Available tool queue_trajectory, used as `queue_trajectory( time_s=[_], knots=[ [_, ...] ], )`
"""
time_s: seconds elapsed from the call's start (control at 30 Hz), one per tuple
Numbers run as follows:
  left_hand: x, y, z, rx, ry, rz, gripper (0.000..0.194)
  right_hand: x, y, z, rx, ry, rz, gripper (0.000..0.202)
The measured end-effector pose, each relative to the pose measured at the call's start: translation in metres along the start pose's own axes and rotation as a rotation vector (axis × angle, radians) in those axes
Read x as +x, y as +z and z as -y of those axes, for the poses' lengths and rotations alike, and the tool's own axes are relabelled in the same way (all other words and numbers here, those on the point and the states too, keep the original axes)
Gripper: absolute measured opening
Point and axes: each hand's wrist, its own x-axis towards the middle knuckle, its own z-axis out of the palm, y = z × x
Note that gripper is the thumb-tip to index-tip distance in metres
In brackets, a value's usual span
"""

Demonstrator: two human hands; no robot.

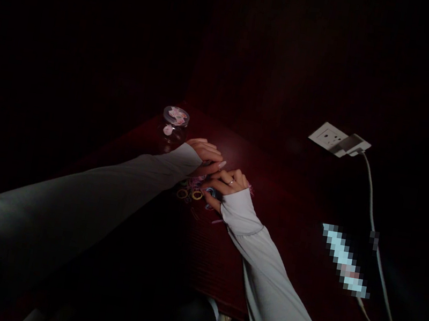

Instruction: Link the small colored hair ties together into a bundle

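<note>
Small coloured rings, among them a yellow ring point(196, 195), lie in a loose pile on the dark red table point(208, 252). Over the back of the pile is my left hand point(207, 156), its fingers bent and its thumb pointing right; whether it pinches anything is too dark to tell. My right hand point(228, 185), with a ring on one finger, reaches into the pile from the right, fingers spread and curved over the rings. Its fingertips touch or hover over them. A clear round jar point(173, 132) with a pink-patterned lid stands behind my left wrist.
At the right, a white wall socket point(326, 137) holds a plug with a white cable point(370, 207) hanging down. A bright pixelated device point(346, 261) lies at the right, with a cable at its lower end. The surroundings are very dark.
</note>
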Motion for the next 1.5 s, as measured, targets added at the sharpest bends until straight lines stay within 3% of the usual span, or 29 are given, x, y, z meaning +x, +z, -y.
queue_trajectory(
  time_s=[0.17, 0.47, 0.73, 0.87, 1.13, 1.5],
  knots=[
    [0.001, 0.0, 0.0, -0.016, -0.004, 0.024, 0.045, 0.001, -0.003, 0.003, 0.089, 0.044, -0.064, 0.006],
    [-0.003, -0.025, -0.011, -0.079, 0.025, 0.108, 0.042, 0.005, -0.006, 0.006, 0.474, 0.394, -0.28, 0.017],
    [-0.002, -0.029, -0.015, -0.061, -0.011, 0.148, 0.04, 0.009, -0.004, 0.007, 0.902, 0.636, -0.355, 0.038],
    [-0.001, -0.031, -0.015, -0.098, 0.052, 0.142, 0.036, 0.011, -0.004, 0.009, 0.943, 0.652, -0.38, 0.041],
    [0.0, -0.032, -0.014, -0.191, 0.1, 0.126, 0.037, 0.008, -0.008, -0.006, 0.636, 0.518, -0.406, 0.035],
    [-0.001, -0.029, -0.014, -0.131, 0.148, 0.116, 0.033, 0.008, -0.003, -0.005, 0.65, 0.497, -0.382, 0.039]
  ],
)
